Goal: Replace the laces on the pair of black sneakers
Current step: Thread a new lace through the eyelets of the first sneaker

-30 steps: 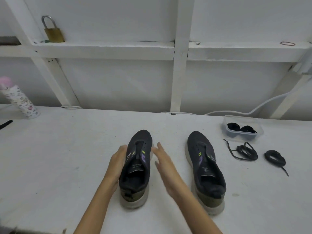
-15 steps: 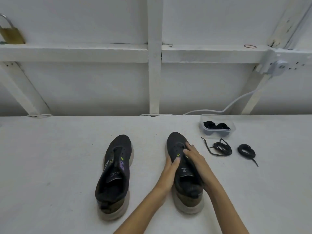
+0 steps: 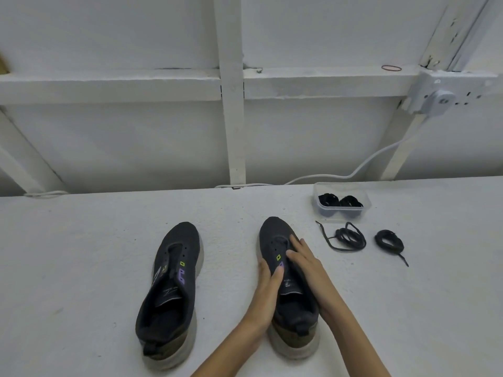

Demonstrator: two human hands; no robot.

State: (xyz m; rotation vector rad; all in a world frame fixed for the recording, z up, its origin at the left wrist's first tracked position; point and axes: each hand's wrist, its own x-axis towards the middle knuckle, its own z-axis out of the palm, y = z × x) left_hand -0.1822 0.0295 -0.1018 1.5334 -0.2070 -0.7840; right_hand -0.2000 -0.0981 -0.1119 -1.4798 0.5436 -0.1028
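Two black sneakers without laces stand side by side on the white table, toes pointing away from me. The left sneaker (image 3: 171,287) stands alone. My left hand (image 3: 268,288) holds the right sneaker (image 3: 275,235) on its left side, thumb curled over the upper near the purple eyelet. Over that shoe's right side lies my right hand (image 3: 304,263), its fingers straight across the tongue and eyelets. Right of the shoes lie two coiled black laces, one loose coil (image 3: 348,236) and one tighter coil (image 3: 389,240).
A clear plastic tub (image 3: 341,187) holding more black laces sits at the back right by the wall. A white cable (image 3: 364,164) runs from a wall socket (image 3: 435,97) down to the table. White wooden framing backs the table.
Both hands left the left sneaker a second ago and moved onto the right sneaker. Over the last half second they have hardly shifted.
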